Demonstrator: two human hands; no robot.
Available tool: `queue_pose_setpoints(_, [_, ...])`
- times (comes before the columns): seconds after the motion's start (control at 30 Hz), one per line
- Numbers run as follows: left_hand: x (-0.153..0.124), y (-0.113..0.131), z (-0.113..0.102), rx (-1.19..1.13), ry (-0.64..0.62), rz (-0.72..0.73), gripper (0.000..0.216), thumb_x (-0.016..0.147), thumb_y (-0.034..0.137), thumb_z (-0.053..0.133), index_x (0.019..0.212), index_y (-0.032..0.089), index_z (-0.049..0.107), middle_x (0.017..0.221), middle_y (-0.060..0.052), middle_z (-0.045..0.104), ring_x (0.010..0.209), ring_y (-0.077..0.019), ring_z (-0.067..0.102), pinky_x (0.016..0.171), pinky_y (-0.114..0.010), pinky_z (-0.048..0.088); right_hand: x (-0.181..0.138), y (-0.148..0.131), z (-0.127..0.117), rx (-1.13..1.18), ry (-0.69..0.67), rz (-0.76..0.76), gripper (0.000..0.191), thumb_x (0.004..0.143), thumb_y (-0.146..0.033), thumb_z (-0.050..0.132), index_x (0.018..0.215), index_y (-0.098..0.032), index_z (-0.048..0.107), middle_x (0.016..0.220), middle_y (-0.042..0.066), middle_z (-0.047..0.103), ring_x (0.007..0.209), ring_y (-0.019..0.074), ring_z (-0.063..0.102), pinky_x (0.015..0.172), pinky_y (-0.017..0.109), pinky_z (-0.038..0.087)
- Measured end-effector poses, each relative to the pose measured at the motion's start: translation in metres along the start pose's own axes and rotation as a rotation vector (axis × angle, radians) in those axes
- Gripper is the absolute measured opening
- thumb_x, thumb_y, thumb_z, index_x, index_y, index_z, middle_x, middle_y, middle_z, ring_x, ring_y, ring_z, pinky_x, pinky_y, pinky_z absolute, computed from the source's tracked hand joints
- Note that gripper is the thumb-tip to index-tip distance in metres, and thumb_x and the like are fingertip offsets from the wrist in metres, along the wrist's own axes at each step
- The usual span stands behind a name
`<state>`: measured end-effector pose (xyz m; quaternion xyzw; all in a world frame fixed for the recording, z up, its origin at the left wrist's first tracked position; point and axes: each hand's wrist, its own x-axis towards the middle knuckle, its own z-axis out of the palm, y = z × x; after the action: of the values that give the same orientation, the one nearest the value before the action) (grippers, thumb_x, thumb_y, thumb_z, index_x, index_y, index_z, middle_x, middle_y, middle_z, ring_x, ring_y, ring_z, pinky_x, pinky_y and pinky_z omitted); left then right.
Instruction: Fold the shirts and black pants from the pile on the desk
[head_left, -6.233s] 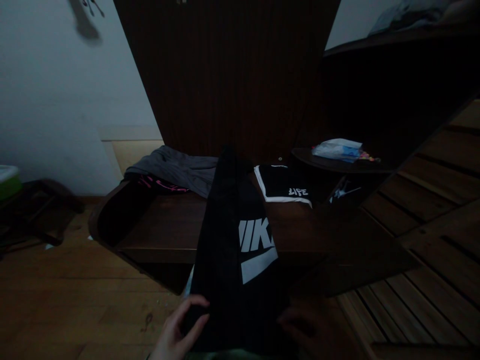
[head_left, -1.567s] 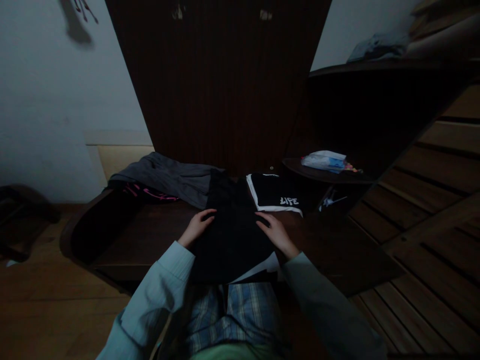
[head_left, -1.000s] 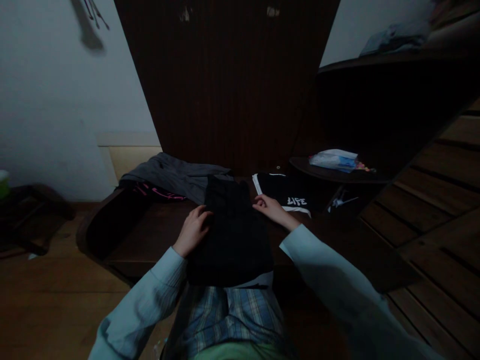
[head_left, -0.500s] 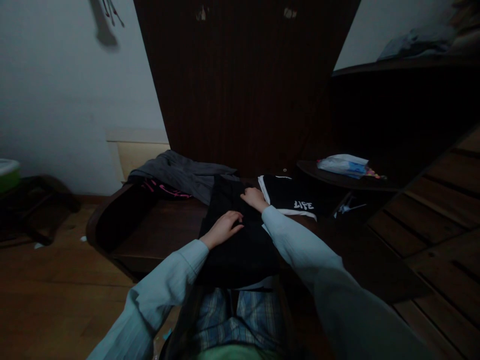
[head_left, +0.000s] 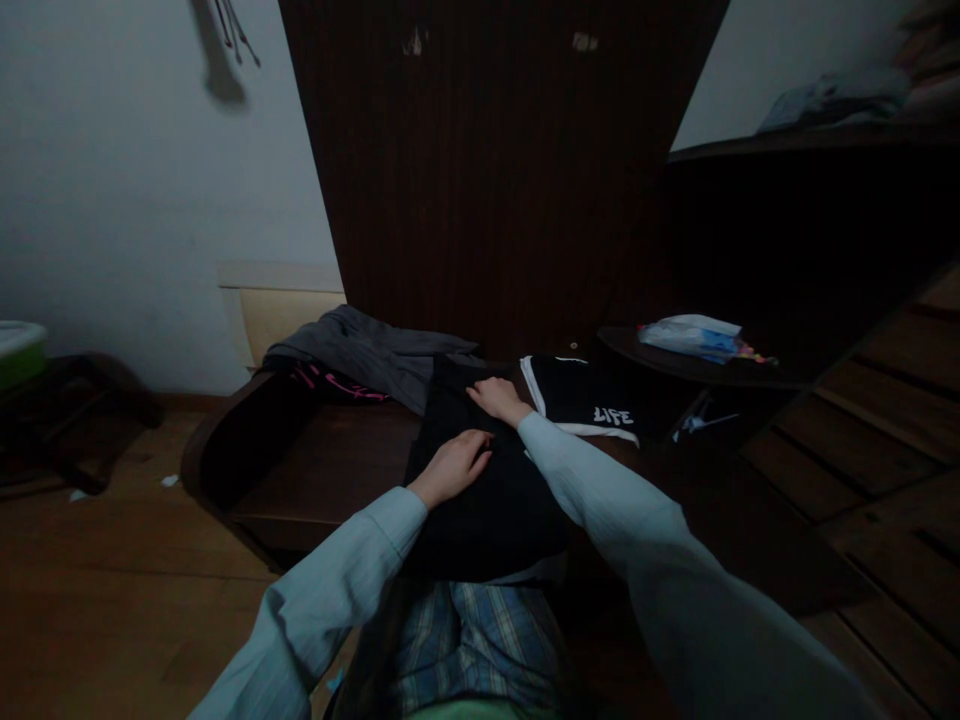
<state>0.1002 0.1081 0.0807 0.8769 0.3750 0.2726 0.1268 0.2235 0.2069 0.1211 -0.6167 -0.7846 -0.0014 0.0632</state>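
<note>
A black garment (head_left: 487,525) is spread over the front of a dark wooden bench, its near edge hanging close to my knees. My left hand (head_left: 454,468) rests on the middle of it, open, with the fingers loosely bent and pointing right. Slightly farther off, my right hand (head_left: 499,398) lies palm down on the garment's upper part, open, its fingers reaching left. To the right sits a folded black garment with white trim (head_left: 577,393) and the white word "LIFE". A grey garment (head_left: 375,345) is heaped at the left, over black cloth with pink marks (head_left: 341,384).
The bench (head_left: 300,465) has a raised, curved left end. A plastic packet (head_left: 694,337) lies on a rounded shelf (head_left: 772,373) at the right. Behind stands a tall dark wooden panel (head_left: 487,180). At far left, a green tub (head_left: 22,365) sits on a dark stool (head_left: 82,390).
My right hand has slid a little to the left across the black garment. The left hand has stayed nearly in place on it. The view has shifted slightly.
</note>
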Motion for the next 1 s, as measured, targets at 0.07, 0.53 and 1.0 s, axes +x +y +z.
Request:
queue_pose_setpoints(0.07, [0.000, -0.001, 0.001, 0.022, -0.030, -0.025, 0.018, 0.084, 0.023, 0.039, 0.097, 0.017, 0.050, 0.098, -0.008, 0.059, 0.092, -0.0187, 0.055, 0.083, -0.032, 0.044, 0.005, 0.004, 0.001, 0.016, -0.044, 0.012, 0.043, 0.087, -0.042, 0.030, 0.093, -0.014, 0.062, 0.099, 0.015, 0.063, 0.094, 0.0240, 0.059, 0.076, 0.030, 0.043])
queue_pose_setpoints(0.53, [0.002, -0.010, 0.003, -0.319, -0.006, -0.004, 0.003, 0.075, 0.015, 0.048, 0.077, 0.018, 0.048, 0.097, -0.006, 0.062, 0.091, -0.0156, 0.058, 0.081, -0.027, 0.044, 0.032, 0.024, -0.023, 0.018, 0.026, 0.061, 0.025, 0.078, -0.016, 0.043, 0.098, -0.018, 0.058, 0.102, 0.010, 0.062, 0.095, 0.0219, 0.058, 0.074, 0.027, 0.042])
queue_pose_setpoints(1.0, [0.000, -0.006, 0.001, -0.318, -0.005, -0.036, 0.005, 0.073, 0.015, 0.051, 0.076, 0.018, 0.051, 0.105, -0.006, 0.061, 0.095, -0.0169, 0.057, 0.084, -0.030, 0.043, 0.032, 0.006, -0.023, 0.004, 0.090, 0.084, 0.030, 0.078, -0.010, 0.039, 0.104, -0.010, 0.054, 0.101, 0.017, 0.061, 0.095, 0.0271, 0.058, 0.074, 0.032, 0.045])
